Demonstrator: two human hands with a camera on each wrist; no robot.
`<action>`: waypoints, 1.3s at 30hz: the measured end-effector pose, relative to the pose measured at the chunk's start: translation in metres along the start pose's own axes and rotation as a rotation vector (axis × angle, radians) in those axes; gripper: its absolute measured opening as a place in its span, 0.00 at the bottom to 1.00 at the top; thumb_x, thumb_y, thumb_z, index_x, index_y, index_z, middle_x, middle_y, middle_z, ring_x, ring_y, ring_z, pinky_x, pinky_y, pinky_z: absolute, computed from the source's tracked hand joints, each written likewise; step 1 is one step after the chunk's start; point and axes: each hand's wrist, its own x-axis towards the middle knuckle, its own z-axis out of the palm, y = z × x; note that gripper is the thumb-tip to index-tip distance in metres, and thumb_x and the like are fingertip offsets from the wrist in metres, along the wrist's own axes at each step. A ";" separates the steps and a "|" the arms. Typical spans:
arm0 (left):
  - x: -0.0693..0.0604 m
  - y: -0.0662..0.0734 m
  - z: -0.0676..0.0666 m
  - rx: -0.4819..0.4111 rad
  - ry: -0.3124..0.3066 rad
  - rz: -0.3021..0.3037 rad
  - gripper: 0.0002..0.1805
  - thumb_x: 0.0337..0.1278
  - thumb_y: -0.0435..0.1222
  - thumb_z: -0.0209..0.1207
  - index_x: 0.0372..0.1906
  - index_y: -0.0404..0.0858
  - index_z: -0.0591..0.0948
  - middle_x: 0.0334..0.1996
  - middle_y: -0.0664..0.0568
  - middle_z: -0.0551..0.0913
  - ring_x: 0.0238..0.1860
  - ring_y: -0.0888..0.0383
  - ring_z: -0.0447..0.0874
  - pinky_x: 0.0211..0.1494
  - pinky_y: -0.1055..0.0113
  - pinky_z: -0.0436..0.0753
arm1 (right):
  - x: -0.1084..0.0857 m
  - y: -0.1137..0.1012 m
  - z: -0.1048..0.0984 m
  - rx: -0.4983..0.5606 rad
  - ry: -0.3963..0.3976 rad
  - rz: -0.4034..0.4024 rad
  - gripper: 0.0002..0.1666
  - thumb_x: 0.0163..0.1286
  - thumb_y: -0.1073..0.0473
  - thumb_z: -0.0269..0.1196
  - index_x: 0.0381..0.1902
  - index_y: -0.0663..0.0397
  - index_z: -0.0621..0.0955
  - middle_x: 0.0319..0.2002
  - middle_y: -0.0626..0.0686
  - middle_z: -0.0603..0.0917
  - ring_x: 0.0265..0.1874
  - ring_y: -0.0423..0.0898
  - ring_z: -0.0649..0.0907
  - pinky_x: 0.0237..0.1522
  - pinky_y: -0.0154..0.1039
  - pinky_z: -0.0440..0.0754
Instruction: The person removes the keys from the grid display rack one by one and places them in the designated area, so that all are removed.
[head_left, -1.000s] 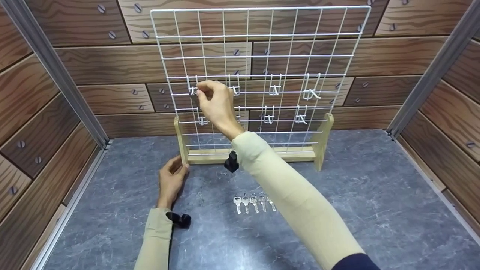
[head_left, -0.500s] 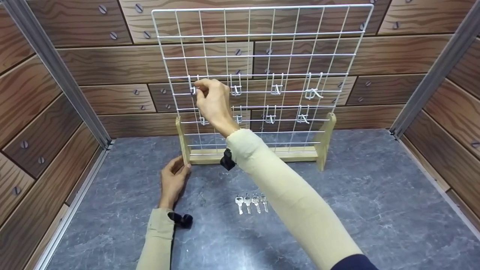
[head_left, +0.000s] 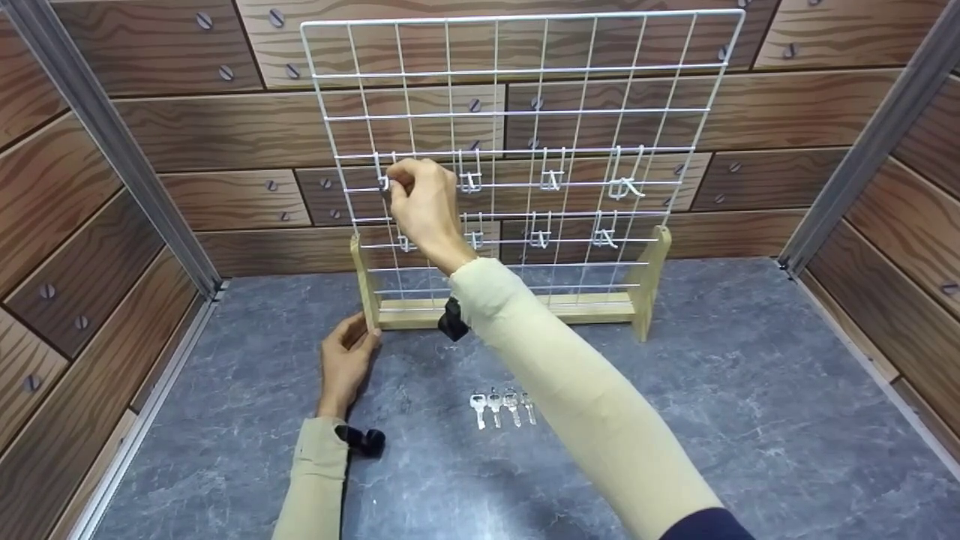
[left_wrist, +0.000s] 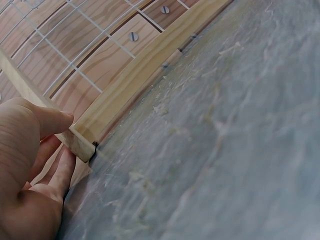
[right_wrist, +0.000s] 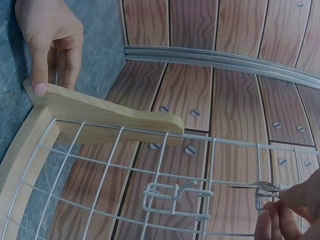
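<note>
My right hand (head_left: 425, 199) pinches a metal key (right_wrist: 245, 186) by its small ring (right_wrist: 283, 186) in front of the white wire grid (right_wrist: 102, 162). Key and ring are at the leftmost upper hook (head_left: 385, 182), partly covered by the fingers; whether the ring is over the hook I cannot tell. Low at the left, my left hand (head_left: 345, 367) grips the wooden upright (left_wrist: 77, 142) of the grid's stand, thumb in front and fingers behind. Several loose keys (head_left: 495, 409) lie in a row on the grey table, beside the right sleeve, which may hide more.
More white hooks hang on the grid in two rows, among them an upper right hook (head_left: 622, 186) and a lower one (head_left: 540, 238). A wooden crossbar (head_left: 570, 307) joins the stand's feet. Wood-patterned walls with metal corner rails (head_left: 124, 150) enclose the grey table (head_left: 750, 420).
My right hand has shifted slightly left at the upper left hook, still pinching by the ring. The right sleeve now covers a key that showed earlier. My left hand stays on the stand.
</note>
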 end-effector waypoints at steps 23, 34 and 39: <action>0.001 0.001 0.001 -0.038 0.015 -0.005 0.24 0.70 0.25 0.66 0.69 0.28 0.79 0.66 0.30 0.81 0.68 0.38 0.81 0.58 0.78 0.86 | -0.007 -0.005 -0.006 0.065 -0.042 0.040 0.05 0.72 0.68 0.67 0.42 0.59 0.89 0.38 0.54 0.92 0.34 0.44 0.87 0.41 0.29 0.84; 0.002 0.000 0.001 -0.037 0.019 -0.001 0.24 0.69 0.25 0.66 0.68 0.27 0.80 0.66 0.29 0.81 0.68 0.37 0.82 0.57 0.78 0.86 | -0.012 -0.010 -0.012 0.110 -0.074 0.031 0.04 0.72 0.69 0.67 0.42 0.60 0.88 0.37 0.54 0.92 0.33 0.42 0.86 0.41 0.30 0.84; 0.002 0.001 0.001 -0.044 0.019 -0.002 0.24 0.69 0.25 0.66 0.68 0.27 0.80 0.65 0.29 0.81 0.68 0.37 0.82 0.58 0.77 0.87 | -0.014 -0.012 -0.015 0.126 -0.079 0.034 0.04 0.72 0.68 0.67 0.42 0.59 0.88 0.36 0.53 0.91 0.32 0.43 0.86 0.41 0.31 0.85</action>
